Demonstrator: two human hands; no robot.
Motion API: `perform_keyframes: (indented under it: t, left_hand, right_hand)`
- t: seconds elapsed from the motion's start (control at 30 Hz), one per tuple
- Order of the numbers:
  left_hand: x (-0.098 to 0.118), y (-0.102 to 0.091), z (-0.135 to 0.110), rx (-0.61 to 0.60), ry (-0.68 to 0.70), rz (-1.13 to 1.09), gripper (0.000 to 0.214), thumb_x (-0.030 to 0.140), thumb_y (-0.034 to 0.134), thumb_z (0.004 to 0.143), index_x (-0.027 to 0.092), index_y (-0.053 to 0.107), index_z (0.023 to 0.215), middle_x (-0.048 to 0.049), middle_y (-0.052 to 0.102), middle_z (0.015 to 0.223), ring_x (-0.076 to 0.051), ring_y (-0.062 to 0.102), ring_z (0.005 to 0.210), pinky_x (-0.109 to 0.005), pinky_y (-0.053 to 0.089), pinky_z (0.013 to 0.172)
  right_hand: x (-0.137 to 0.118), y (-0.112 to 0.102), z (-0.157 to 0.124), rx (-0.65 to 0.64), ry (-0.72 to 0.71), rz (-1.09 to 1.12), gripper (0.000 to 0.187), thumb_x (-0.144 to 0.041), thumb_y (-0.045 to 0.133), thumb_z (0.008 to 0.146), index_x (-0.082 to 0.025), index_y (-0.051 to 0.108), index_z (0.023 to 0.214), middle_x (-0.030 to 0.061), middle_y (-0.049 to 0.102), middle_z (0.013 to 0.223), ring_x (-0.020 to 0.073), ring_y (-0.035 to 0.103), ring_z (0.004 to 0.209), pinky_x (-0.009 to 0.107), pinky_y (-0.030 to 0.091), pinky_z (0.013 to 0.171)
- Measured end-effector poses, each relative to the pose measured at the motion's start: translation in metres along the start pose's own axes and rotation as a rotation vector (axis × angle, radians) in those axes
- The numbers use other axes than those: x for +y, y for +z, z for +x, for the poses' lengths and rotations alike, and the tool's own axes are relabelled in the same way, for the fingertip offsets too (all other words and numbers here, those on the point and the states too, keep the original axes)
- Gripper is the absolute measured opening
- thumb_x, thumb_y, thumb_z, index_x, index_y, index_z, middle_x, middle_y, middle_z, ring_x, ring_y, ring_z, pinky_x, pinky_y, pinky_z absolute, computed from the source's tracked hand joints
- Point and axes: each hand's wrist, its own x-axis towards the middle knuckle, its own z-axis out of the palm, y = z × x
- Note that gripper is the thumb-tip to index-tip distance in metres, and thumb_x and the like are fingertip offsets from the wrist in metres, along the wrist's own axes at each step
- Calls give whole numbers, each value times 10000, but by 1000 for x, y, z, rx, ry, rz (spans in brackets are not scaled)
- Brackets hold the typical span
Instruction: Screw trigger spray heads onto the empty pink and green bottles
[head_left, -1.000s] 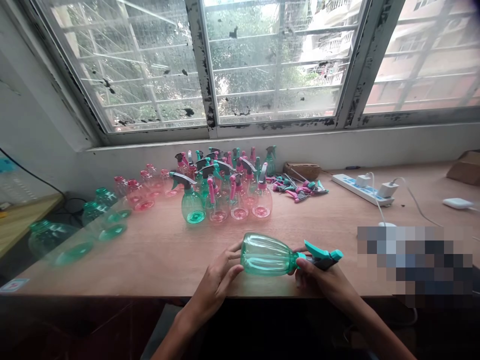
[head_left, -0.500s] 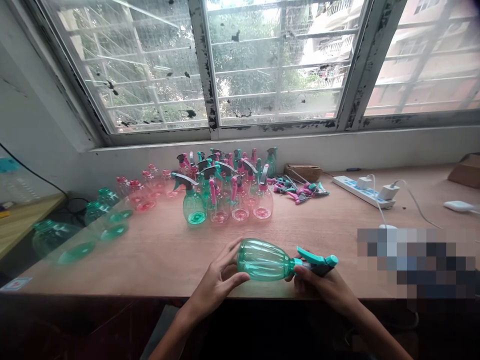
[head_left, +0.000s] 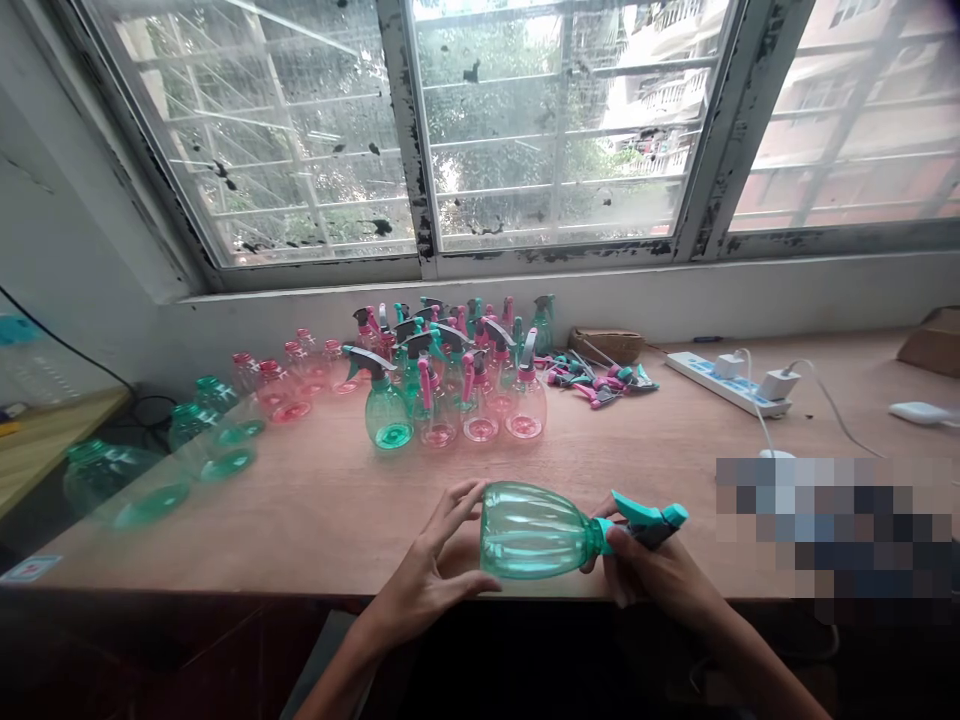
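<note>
A clear green spray bottle (head_left: 536,532) lies sideways above the table's front edge, its base to the left. My right hand (head_left: 656,575) is closed round the neck and the turquoise-and-dark trigger head (head_left: 649,518). At the base, my left hand (head_left: 431,560) has its fingers and thumb spread apart. Its fingertips are at the base's upper edge and the thumb lies along the lower edge; whether they press on it is hard to see. Beyond the hands stand several green and pink spray bottles (head_left: 390,415) fitted with trigger heads.
Green bottles without heads (head_left: 214,440) and pink ones (head_left: 283,392) stand at the left. Loose trigger heads (head_left: 600,382) lie in a pile behind, near a brown pouch (head_left: 606,345). A white power strip (head_left: 724,385) with plugs and cables sits right. A blurred patch (head_left: 832,530) covers the right front.
The spray bottle has shifted slightly right and nearer, and its trigger head has moved with it. My left thumb has moved off the bottle's side to its lower edge, with the fingers spread wider.
</note>
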Motion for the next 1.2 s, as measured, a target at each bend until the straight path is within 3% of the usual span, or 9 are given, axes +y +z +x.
perform_keyframes:
  t: [0.1, 0.2, 0.27, 0.43, 0.57, 0.7, 0.87, 1.07, 1.2]
  left_hand:
    - [3, 0, -1, -31, 58, -45, 658, 361, 814, 840, 394, 525, 1431, -66, 351, 1618, -338, 384, 1478, -505, 386, 1188]
    - [5, 0, -1, -71, 29, -104, 837, 427, 830, 812, 386, 393, 1525, -84, 292, 1662, -362, 312, 1513, -538, 354, 1203]
    - [4, -1, -1, -105, -39, -178, 934, 513, 808, 805, 362, 301, 1575, -99, 294, 1664, -383, 336, 1499, -546, 384, 1183]
    - [5, 0, 0, -142, -121, -221, 900, 455, 870, 753, 326, 408, 1515, -112, 485, 1534, -373, 506, 1389, -508, 487, 1112]
    - [8, 6, 1, -130, -16, -47, 897, 328, 917, 709, 350, 443, 1470, -87, 514, 1476, -338, 526, 1369, -474, 501, 1116]
    - [3, 9, 0, -71, 198, 262, 925, 300, 876, 769, 336, 357, 1535, -121, 471, 1516, -352, 433, 1441, -496, 399, 1195]
    - [-2, 10, -1, -84, 319, 519, 901, 317, 768, 882, 323, 207, 1588, -151, 420, 1562, -355, 440, 1438, -484, 429, 1174]
    - [10, 14, 1, -25, 318, 792, 888, 314, 755, 864, 229, 198, 1549, -177, 472, 1510, -380, 393, 1451, -664, 128, 1246]
    - [16, 17, 1, 8, 296, 737, 1003, 529, 839, 744, 233, 246, 1497, -171, 540, 1404, -407, 474, 1368, -715, 60, 1225]
  right_hand:
    - [-1, 3, 0, 13, 2, 19, 414, -606, 623, 927, -193, 649, 940, -1, 692, 601, 97, 489, 357, 216, 327, 385]
    - [-3, 6, -3, 10, -8, 65, 371, -560, 694, 899, -217, 616, 1017, 13, 737, 728, 113, 571, 438, 215, 396, 428]
    - [-5, 7, -5, -12, -34, 67, 355, -512, 753, 871, -226, 622, 1036, 12, 738, 769, 143, 635, 545, 235, 465, 501]
    - [-6, 5, -8, 11, -39, 1, 342, -504, 761, 864, -212, 649, 1003, 8, 722, 731, 132, 594, 527, 232, 442, 489]
    - [-6, 6, -4, 47, 9, -2, 408, -592, 682, 887, -193, 626, 955, 26, 738, 648, 81, 437, 363, 206, 306, 369]
    - [-10, 11, 0, 116, 59, -12, 492, -660, 647, 874, -168, 667, 874, 23, 704, 581, 74, 414, 315, 208, 299, 340]
    - [-22, 17, -2, 174, 112, -53, 575, -673, 603, 900, -177, 656, 612, -71, 428, 352, 87, 425, 290, 208, 308, 343]
    - [-41, 29, -16, 180, 90, -45, 493, -641, 693, 843, -191, 721, 1042, 29, 725, 630, 148, 545, 350, 277, 437, 368]
    - [-60, 44, -19, 81, -39, -52, 344, -550, 746, 848, -216, 708, 922, 1, 658, 564, 215, 649, 517, 336, 552, 545]
